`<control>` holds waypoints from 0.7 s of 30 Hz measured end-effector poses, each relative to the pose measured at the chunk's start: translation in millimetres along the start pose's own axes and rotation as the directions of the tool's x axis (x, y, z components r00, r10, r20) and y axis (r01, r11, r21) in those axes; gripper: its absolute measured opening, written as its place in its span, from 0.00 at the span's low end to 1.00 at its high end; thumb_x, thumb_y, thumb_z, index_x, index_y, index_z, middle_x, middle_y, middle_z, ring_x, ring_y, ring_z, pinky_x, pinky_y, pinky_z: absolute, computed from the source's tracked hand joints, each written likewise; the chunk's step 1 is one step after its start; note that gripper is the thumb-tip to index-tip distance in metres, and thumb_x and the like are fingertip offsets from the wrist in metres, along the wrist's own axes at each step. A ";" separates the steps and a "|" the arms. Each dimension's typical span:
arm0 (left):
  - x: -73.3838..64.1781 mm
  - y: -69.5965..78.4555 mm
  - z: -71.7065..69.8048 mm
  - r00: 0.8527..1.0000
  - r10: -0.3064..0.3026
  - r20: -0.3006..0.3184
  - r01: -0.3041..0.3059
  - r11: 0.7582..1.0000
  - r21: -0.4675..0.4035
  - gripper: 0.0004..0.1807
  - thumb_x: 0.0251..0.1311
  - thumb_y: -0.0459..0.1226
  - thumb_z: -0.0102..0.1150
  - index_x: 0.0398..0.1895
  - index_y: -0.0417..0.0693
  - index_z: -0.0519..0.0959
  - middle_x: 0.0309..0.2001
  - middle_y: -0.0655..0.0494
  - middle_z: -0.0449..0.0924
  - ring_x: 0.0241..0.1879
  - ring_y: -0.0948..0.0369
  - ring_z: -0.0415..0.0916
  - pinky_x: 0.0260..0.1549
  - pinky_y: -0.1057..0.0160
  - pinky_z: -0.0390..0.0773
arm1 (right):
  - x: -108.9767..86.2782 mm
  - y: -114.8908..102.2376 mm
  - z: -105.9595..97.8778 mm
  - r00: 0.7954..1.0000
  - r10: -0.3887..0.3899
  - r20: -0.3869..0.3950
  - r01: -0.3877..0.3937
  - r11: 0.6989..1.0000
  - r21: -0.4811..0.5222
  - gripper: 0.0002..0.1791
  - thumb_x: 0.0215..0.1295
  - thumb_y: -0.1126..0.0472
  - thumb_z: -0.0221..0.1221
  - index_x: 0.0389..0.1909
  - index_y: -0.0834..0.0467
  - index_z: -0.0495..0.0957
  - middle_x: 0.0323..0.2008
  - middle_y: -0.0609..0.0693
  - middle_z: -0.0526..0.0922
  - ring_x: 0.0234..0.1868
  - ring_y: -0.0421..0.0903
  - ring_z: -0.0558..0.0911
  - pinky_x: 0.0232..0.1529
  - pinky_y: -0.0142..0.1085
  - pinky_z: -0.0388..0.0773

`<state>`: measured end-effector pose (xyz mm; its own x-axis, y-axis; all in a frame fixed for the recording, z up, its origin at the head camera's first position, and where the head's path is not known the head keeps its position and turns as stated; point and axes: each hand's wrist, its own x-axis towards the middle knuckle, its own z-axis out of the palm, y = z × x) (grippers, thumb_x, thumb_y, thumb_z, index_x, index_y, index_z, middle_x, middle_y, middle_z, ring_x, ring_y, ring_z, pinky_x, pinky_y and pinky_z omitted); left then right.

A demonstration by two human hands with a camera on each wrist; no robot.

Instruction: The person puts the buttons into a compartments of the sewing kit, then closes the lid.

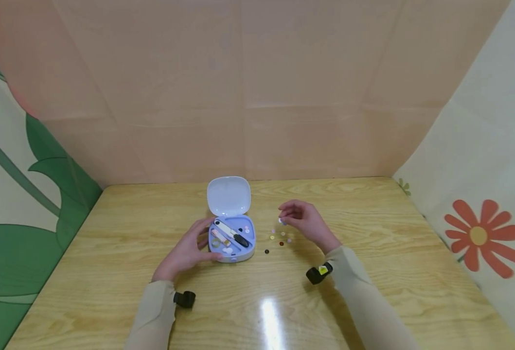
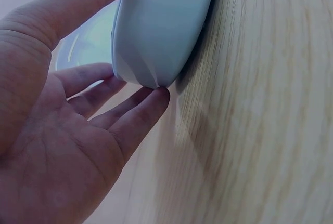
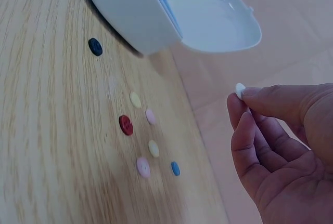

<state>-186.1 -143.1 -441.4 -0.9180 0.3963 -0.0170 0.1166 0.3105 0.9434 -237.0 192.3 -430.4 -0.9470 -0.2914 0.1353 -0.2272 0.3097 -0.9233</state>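
Observation:
A small lilac-and-white sewing box (image 1: 249, 253) stands on the table with its lid (image 1: 228, 195) raised. My left hand (image 1: 186, 252) holds it by the left side, the thumb at the front and the fingers round the back corner; the left wrist view shows fingertips against the white wall (image 2: 161, 26). Inside lie a white-and-black tool (image 1: 232, 233) set diagonally, a pinkish piece (image 1: 221, 238) and several small buttons. To the right of the box, my right hand (image 1: 308, 226) pinches a white button (image 3: 240, 90) between thumb and index finger, raised above the table.
Several loose buttons lie on the wooden table (image 1: 108, 267) between the box and my right hand, among them a black one (image 3: 95, 47), a red one (image 3: 126, 124) and a blue one (image 3: 176, 168). A plain backdrop (image 1: 239, 97) rises behind the table's far edge.

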 end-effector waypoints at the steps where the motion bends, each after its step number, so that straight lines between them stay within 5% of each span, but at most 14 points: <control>1: 1.3 -4.2 -0.1 1.000 0.000 -0.004 0.000 1.000 0.001 0.51 0.45 0.30 0.74 0.73 0.49 0.57 0.70 0.47 0.53 0.67 0.45 0.55 0.66 0.47 0.60 | 0.3 -1.0 0.9 1.000 0.002 0.002 -0.002 1.000 0.004 0.13 0.61 0.72 0.62 0.47 0.65 0.77 0.39 0.59 0.82 0.40 0.51 0.81 0.43 0.34 0.82; 6: 3.9 -15.0 -0.8 1.000 0.008 -0.016 -0.008 1.000 0.011 0.51 0.43 0.35 0.76 0.72 0.55 0.59 0.69 0.53 0.55 0.67 0.48 0.56 0.66 0.50 0.62 | 0.7 -7.1 4.7 1.000 0.005 0.014 -0.006 1.000 0.022 0.12 0.62 0.71 0.61 0.47 0.65 0.77 0.39 0.60 0.81 0.40 0.52 0.81 0.42 0.34 0.83; 21: 3.7 -15.4 -0.2 1.000 0.015 -0.019 -0.014 1.000 0.021 0.50 0.42 0.37 0.77 0.71 0.56 0.60 0.68 0.54 0.57 0.66 0.48 0.58 0.65 0.49 0.63 | 7.0 -21.9 17.6 0.999 -0.021 0.031 0.021 1.000 0.013 0.12 0.60 0.72 0.62 0.45 0.65 0.78 0.38 0.59 0.82 0.40 0.51 0.81 0.44 0.35 0.82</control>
<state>-191.4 -146.6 -456.0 -0.9233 0.3840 0.0034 0.1379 0.3231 0.9363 -234.7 167.5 -415.5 -0.9344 -0.3260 0.1434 -0.2437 0.2916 -0.9250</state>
